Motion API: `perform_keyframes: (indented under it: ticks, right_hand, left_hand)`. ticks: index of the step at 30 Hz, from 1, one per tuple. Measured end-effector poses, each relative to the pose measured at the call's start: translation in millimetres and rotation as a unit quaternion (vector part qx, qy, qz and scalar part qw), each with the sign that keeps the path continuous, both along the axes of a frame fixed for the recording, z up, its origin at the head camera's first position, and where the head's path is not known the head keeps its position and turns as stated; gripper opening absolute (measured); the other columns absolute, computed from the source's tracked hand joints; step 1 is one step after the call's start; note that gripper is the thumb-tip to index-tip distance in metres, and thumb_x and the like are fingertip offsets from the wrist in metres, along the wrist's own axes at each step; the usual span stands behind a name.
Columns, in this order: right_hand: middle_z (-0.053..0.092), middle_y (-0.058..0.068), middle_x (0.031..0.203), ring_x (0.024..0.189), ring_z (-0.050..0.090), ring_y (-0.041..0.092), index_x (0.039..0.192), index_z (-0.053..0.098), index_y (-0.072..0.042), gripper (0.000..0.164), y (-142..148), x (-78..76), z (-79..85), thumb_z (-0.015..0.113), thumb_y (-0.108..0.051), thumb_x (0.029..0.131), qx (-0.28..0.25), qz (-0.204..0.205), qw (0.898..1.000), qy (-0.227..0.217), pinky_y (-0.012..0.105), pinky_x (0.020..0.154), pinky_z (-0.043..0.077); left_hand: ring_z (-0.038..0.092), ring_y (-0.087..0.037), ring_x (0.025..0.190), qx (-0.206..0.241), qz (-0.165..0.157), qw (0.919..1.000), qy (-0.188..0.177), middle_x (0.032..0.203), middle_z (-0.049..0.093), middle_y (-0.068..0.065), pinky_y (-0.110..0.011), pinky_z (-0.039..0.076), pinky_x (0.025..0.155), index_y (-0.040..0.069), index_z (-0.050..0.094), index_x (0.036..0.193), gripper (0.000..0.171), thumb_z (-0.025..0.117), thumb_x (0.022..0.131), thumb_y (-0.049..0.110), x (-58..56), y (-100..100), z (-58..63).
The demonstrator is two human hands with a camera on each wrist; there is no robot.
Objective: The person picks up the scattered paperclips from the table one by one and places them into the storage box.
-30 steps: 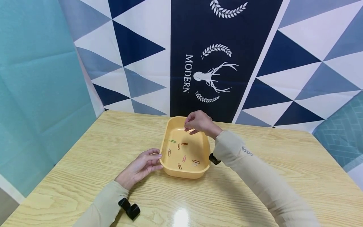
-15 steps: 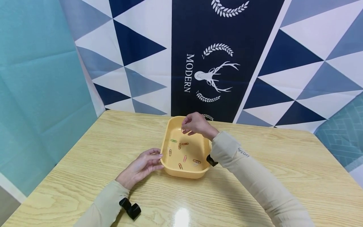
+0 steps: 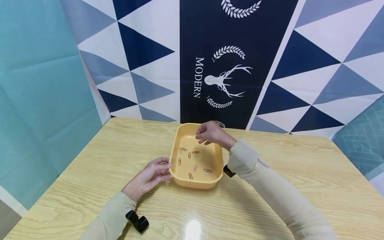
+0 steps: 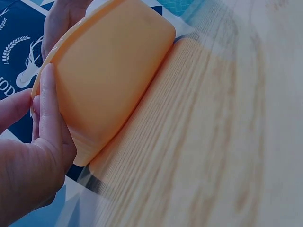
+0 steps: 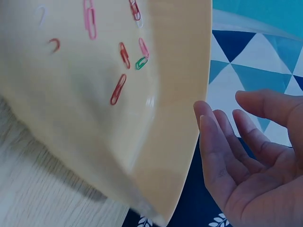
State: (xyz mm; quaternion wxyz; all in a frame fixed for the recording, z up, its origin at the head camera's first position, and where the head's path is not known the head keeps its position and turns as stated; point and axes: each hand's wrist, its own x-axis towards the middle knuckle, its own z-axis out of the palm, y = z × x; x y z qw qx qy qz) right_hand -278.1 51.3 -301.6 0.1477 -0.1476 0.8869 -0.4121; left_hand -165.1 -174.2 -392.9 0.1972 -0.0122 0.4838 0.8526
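Note:
A yellow plastic tray [image 3: 196, 184] stands on the wooden table in the head view. My left hand [image 3: 153, 175] grips its left rim, thumb on the rim and fingers against the outer wall, as the left wrist view shows. Over the far right part of the tray hovers my right hand [image 3: 213, 134]. In the right wrist view its fingers are loosely bent, with a gap between thumb and fingertips and nothing held. A pink paper clip [image 5: 144, 48] lies against a green paper clip [image 5: 141, 63] on the tray floor, and a red paper clip [image 5: 118, 89] lies nearby.
Several other paper clips, red, pink and white, lie scattered over the tray floor. The pale wooden table [image 3: 90, 160] stretches to both sides. A patterned cloth [image 3: 156, 50] hangs right behind its far edge, with a teal cloth [image 3: 39, 83] at the left.
A pink paper clip has left my right fingertips and now lies beside the green one. My right hand has moved slightly right, its fingers parted. The left hand stays on the rim.

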Motion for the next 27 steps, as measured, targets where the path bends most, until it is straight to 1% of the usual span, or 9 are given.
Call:
perform_keyframes:
  ticks: [3, 6, 10, 13, 17, 22, 25, 27]
  right_hand:
    - [0.065, 0.013, 0.093, 0.081, 0.067, 0.025, 0.097, 0.064, 0.004, 0.012, 6, 1.7, -0.6, 0.065, -0.004, 0.089, 0.006, 0.002, 1.0, 0.013, 0.038, 0.071, 0.06]
    - [0.065, 0.014, 0.093, 0.084, 0.066, 0.028, 0.096, 0.064, 0.004, 0.011, 12, 3.1, -2.0, 0.064, -0.005, 0.09, 0.011, 0.005, 0.999, 0.03, 0.038, 0.072, 0.059]
    - [0.065, 0.017, 0.097, 0.089, 0.065, 0.031, 0.098, 0.064, 0.003, 0.012, 21, 6.0, -4.5, 0.061, -0.007, 0.092, 0.01, 0.017, 0.999, 0.036, 0.041, 0.075, 0.058]
    - [0.066, 0.018, 0.099, 0.09, 0.065, 0.028, 0.101, 0.064, 0.003, 0.014, 30, 10.5, -4.5, 0.06, -0.008, 0.094, -0.003, 0.033, 0.999, 0.039, 0.04, 0.077, 0.058]
    - [0.067, 0.016, 0.094, 0.086, 0.065, 0.024, 0.101, 0.064, 0.004, 0.013, 43, 19.1, -4.4, 0.059, -0.007, 0.095, -0.031, 0.053, 0.997, 0.052, 0.038, 0.075, 0.058]
    - [0.066, 0.011, 0.084, 0.077, 0.063, 0.021, 0.097, 0.065, 0.003, 0.009, 63, 32.4, -12.1, 0.059, -0.004, 0.095, -0.051, 0.069, 0.994, 0.072, 0.037, 0.07, 0.058]
    - [0.066, 0.011, 0.083, 0.075, 0.063, 0.021, 0.096, 0.065, 0.003, 0.009, 74, 41.8, -16.5, 0.059, -0.003, 0.094, -0.049, 0.068, 0.993, 0.086, 0.036, 0.068, 0.058]
    - [0.065, 0.01, 0.081, 0.075, 0.063, 0.023, 0.096, 0.065, 0.003, 0.009, 81, 48.1, -18.0, 0.06, -0.004, 0.094, -0.045, 0.062, 0.992, 0.097, 0.038, 0.068, 0.058]
  left_hand:
    - [0.06, -0.016, 0.079, -0.01, 0.001, 1.0, 0.0, 0.096, 0.056, -0.014, -0.025, 0.058, 0.073, -0.007, 0.04, 0.115, 0.021, 0.048, 0.095, -0.006, 0.5, 0, 0.8]
    - [0.059, -0.015, 0.078, -0.019, 0.001, 0.9998, 0.004, 0.095, 0.055, -0.013, -0.025, 0.058, 0.073, -0.006, 0.04, 0.114, 0.02, 0.049, 0.095, -0.005, 0.6, 0, 1.7]
    - [0.059, -0.014, 0.077, -0.01, -0.007, 0.9999, 0.005, 0.094, 0.056, -0.012, -0.025, 0.058, 0.073, -0.004, 0.042, 0.111, 0.017, 0.048, 0.095, -0.005, 1.0, 0, 0.9]
    - [0.059, -0.014, 0.078, -0.004, -0.012, 0.9999, 0.003, 0.094, 0.056, -0.011, -0.024, 0.058, 0.073, -0.003, 0.041, 0.11, 0.016, 0.047, 0.096, -0.006, 1.2, 1, 0.2]
    - [0.06, -0.015, 0.081, -0.009, -0.013, 0.9999, 0.002, 0.098, 0.055, -0.013, -0.024, 0.057, 0.075, -0.005, 0.039, 0.115, 0.02, 0.047, 0.096, -0.005, 2.0, 1, 1.1]
    - [0.06, -0.015, 0.081, -0.017, -0.012, 0.9998, -0.003, 0.097, 0.055, -0.012, -0.024, 0.057, 0.075, -0.004, 0.039, 0.115, 0.019, 0.047, 0.097, -0.004, 2.8, 1, 1.4]
    - [0.06, -0.014, 0.079, -0.017, -0.012, 0.9998, -0.008, 0.096, 0.055, -0.011, -0.024, 0.057, 0.074, -0.003, 0.039, 0.114, 0.018, 0.047, 0.097, -0.004, 2.7, 1, 0.9]
    - [0.06, -0.014, 0.08, -0.015, -0.011, 0.9998, -0.01, 0.097, 0.055, -0.012, -0.023, 0.057, 0.074, -0.004, 0.038, 0.115, 0.02, 0.047, 0.097, -0.004, 2.7, 1, 0.7]
